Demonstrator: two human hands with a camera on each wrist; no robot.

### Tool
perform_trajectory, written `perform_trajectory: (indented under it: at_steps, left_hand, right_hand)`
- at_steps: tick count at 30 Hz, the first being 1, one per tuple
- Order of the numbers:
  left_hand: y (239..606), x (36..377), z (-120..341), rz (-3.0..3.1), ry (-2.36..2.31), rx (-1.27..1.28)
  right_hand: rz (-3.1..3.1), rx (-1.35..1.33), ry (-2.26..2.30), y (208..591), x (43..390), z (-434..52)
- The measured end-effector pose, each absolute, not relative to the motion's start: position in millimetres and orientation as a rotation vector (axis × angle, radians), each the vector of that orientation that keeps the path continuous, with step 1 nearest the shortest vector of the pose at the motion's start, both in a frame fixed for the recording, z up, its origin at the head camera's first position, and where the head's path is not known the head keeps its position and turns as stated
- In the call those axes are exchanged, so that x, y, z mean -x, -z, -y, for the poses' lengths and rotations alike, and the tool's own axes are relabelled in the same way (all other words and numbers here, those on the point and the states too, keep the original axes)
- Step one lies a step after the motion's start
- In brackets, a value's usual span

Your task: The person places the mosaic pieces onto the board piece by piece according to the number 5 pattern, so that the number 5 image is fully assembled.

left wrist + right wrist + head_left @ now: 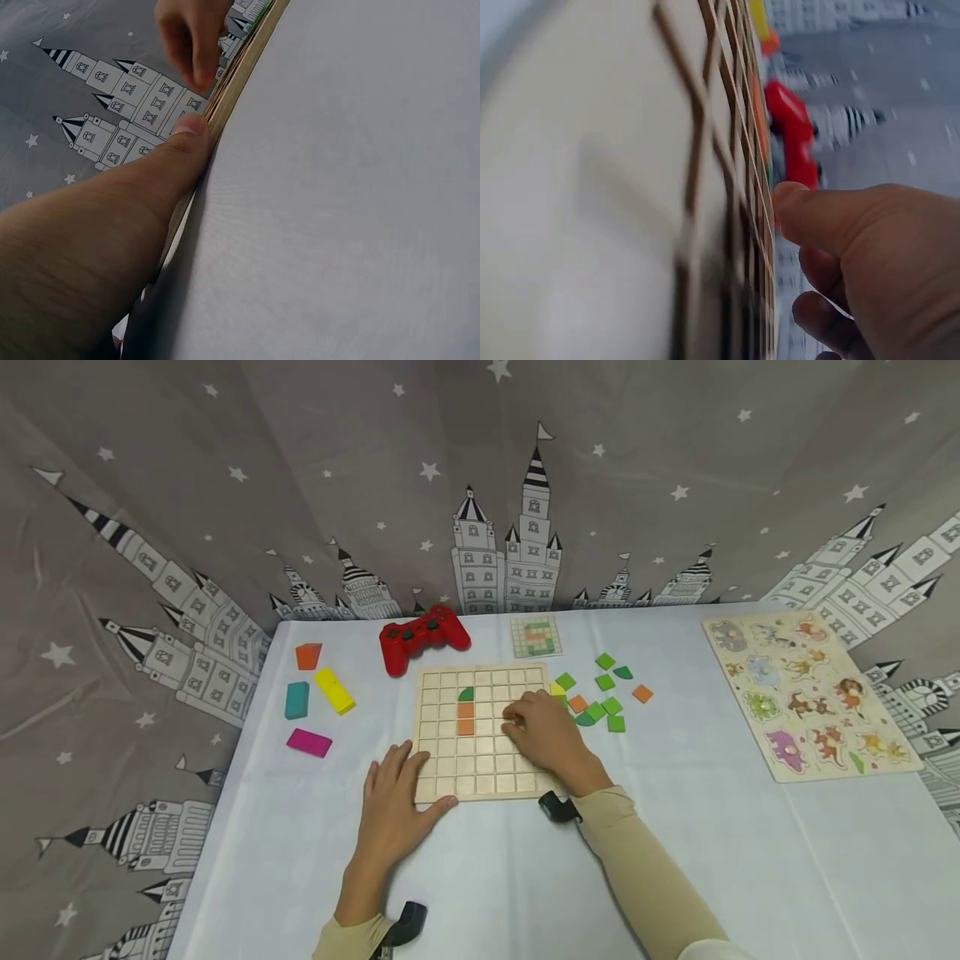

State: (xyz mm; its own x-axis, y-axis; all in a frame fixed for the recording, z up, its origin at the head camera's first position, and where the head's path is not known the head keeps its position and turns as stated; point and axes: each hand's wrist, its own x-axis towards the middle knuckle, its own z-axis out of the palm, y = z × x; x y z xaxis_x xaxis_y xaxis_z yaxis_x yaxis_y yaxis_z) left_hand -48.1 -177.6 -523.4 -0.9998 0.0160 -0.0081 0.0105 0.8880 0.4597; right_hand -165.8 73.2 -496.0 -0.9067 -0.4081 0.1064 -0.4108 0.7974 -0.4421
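White tabletop [270, 860] | left fingers [396, 763] touch board [483, 767] | right fingers [527, 710] over it, hold unclear

Soft, even light brightened the counter [262, 843]; the curtain [315, 435] beyond its far edge looked darker. The left wrist view was dimmer, a dark shadow lying beside the board [244, 69]. In the right wrist view, the board and controller [790, 124] were blurred.
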Motion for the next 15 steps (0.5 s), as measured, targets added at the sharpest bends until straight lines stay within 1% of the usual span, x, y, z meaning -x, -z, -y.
perform_trajectory:
  at_steps: [7, 15]
  left_hand:
    - [523.3, 47.9, 177.6, -3.056, -0.743, -0.027]
    - [523.1, 48.0, 177.0, -3.05, -0.745, -0.028]
  right_hand:
    - [2.976, -0.305, -0.879, 496.8, 173.2, -152.0]
    - [2.878, -0.009, -0.936, 504.3, 173.9, -232.7]
